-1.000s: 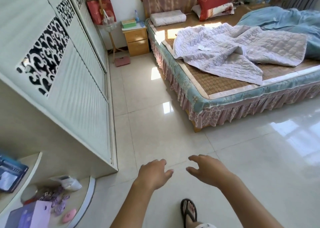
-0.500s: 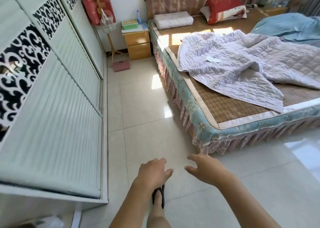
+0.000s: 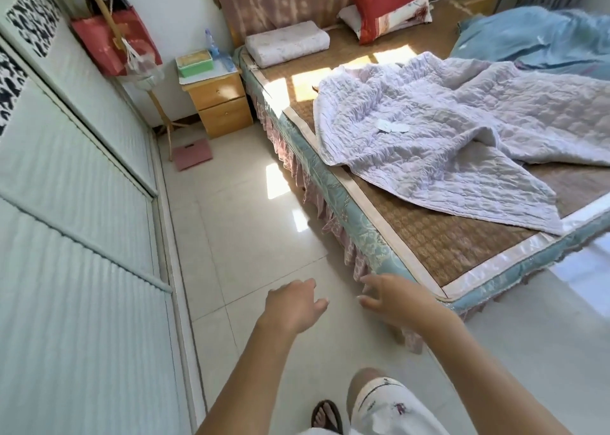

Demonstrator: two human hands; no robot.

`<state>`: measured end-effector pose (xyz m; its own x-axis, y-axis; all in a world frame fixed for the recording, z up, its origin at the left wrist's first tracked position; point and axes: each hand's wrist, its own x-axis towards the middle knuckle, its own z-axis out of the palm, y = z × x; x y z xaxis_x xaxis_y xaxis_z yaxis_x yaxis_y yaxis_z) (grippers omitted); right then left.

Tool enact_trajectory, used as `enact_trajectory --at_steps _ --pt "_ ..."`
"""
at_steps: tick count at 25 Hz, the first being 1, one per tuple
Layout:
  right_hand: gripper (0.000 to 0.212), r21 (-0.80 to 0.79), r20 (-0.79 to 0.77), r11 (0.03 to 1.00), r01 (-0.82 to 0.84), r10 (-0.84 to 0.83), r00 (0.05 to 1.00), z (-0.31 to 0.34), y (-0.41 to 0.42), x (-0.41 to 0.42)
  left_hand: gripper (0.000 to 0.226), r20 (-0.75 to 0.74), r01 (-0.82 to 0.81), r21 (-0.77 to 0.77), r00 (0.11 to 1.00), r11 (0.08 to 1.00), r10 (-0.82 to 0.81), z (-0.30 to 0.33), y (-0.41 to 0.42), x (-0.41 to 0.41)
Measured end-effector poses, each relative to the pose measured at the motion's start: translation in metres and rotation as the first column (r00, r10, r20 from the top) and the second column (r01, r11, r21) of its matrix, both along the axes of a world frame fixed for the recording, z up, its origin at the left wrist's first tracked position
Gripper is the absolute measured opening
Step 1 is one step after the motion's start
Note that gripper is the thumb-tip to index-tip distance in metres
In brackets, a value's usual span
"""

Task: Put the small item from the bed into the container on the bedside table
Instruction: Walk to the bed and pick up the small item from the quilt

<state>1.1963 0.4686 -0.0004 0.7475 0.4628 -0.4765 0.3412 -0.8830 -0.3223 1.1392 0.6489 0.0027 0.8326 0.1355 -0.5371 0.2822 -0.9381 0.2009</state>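
Lilac quilt [image 3: 462, 131] rumpled under small item [image 3: 392, 126]; hands empty.

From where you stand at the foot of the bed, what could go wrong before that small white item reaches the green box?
1. The white item lies loose on the rumpled quilt, well beyond both empty hands; a tug on the quilt could slide it into a fold.
2. The green box shares the nightstand with a bottle that a reach might knock.
3. The floor looks glossy; sandals may slip.
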Motion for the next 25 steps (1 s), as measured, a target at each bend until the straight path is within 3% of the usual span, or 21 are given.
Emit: enact_trajectory --at_steps 5,17,19,22,25 --pt "0.041 0.012 -0.017 0.998 0.063 -0.063 0.998 0.001 0.04 0.104 0.048 0.006 0.08 -0.025 0.997 0.996 -0.08 -0.007 0.035 0.118" --pt "0.052 0.014 -0.013 0.992 0.129 -0.128 0.992 -0.001 0.093 0.398 0.046 -0.029 0.197 -0.009 0.98 0.98 -0.198 0.0 0.088 0.419" --pt "0.048 -0.015 -0.031 0.988 0.156 -0.156 0.987 -0.006 0.1 0.433 0.046 -0.028 0.227 -0.03 0.973 0.973 -0.228 -0.002 0.094 0.462" --pt "0.026 -0.001 -0.064 0.97 0.243 -0.242 0.968 -0.019 0.107 0.485 0.045 -0.019 0.3 -0.051 0.953 0.953 -0.301 -0.011 0.105 0.533" --pt "0.048 -0.004 -0.06 0.933 0.361 -0.36 0.931 -0.028 0.119 0.538 0.046 -0.028 0.423 -0.047 0.905 0.905 -0.424 -0.022 0.118 0.604"
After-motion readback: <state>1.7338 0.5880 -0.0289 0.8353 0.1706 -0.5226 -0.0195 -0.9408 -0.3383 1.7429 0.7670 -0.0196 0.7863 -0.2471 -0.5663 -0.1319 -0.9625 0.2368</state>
